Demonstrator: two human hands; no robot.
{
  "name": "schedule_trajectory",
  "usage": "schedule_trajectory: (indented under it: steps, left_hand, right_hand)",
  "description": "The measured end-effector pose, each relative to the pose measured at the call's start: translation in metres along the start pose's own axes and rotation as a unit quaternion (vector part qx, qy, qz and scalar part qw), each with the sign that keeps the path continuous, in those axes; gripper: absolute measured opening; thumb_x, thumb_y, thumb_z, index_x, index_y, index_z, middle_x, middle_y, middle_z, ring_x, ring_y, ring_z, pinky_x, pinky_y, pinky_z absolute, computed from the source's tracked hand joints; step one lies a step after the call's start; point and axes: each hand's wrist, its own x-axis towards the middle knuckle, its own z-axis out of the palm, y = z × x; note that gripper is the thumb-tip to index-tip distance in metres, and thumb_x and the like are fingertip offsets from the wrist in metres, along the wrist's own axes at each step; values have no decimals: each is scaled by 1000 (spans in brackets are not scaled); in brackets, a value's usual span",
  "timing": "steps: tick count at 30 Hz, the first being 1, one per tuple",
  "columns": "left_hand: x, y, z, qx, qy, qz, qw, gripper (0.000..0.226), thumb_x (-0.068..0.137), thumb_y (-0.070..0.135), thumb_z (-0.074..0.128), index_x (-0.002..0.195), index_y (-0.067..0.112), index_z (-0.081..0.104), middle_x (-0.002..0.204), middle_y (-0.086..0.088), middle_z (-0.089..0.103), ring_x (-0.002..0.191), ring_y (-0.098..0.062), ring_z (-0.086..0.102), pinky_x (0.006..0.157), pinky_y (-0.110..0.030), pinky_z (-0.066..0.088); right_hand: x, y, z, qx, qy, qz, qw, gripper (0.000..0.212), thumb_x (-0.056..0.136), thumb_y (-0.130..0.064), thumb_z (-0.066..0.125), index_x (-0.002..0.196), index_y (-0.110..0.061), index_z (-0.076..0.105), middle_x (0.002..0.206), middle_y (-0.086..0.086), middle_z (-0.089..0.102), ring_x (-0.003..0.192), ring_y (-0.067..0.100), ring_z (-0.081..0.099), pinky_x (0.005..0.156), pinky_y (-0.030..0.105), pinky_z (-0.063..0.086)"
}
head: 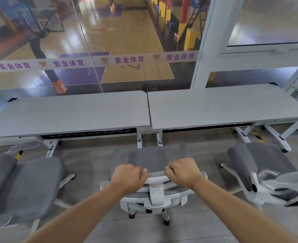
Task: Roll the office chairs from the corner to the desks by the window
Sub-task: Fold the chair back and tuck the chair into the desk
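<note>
Both hands, left hand [128,178] and right hand [183,171], grip the chair back [156,179].

Both hands [156,174] on middle chair [155,183] backrest

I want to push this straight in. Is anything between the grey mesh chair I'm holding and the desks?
Nothing visible: bare floor lies between the grey mesh chair and the grey desks; it faces their white legs at the seam.

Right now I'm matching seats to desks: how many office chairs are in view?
3. The middle chair is gripped by the left hand and right hand; the left chair and right chair flank it. More may sit outside the frame.
</note>
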Motion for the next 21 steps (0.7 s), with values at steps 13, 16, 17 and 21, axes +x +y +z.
schedule_trajectory:
  steps: [13, 16, 17, 21]
  left_hand:
    - [-14, 2, 4, -5, 22, 2, 1000, 67, 85, 54, 0, 70, 19, 55, 56, 1, 55, 51, -20, 52, 49, -28, 30]
    - [-15, 3, 4, -5, 22, 0, 1000, 66, 86, 54, 2, 68, 18, 54, 56, 1, 55, 51, -20, 52, 49, -28, 31]
    - [-15, 3, 4, -6, 20, 0, 1000, 65, 86, 54, 2, 68, 18, 54, 56, 1, 56, 50, -20, 52, 49, -28, 32]
    - [-14, 3, 2, -9, 26, 0, 1000, 65, 85, 54, 1, 68, 19, 52, 55, 2, 54, 49, -19, 50, 47, -28, 30]
  right_hand:
    - [-10, -7, -2, 0, -2, -13, 1000, 49, 89, -45, 26, 55, -16, 45, 49, 1, 48, 43, 15, 37, 45, 27, 19]
    - [-12, -7, -2, -3, -4, -9, 1000, 50, 89, -45, 27, 56, -14, 48, 49, 2, 50, 43, 16, 38, 44, 27, 20]
    - [-12, -7, -1, -3, 0, -10, 1000, 50, 89, -45, 26, 56, -14, 49, 49, 2, 51, 43, 16, 39, 44, 26, 19]
    - [-11, -7, -2, -5, 3, -11, 1000, 51, 88, -47, 24, 57, -14, 49, 52, 2, 53, 46, 18, 45, 45, 27, 17]
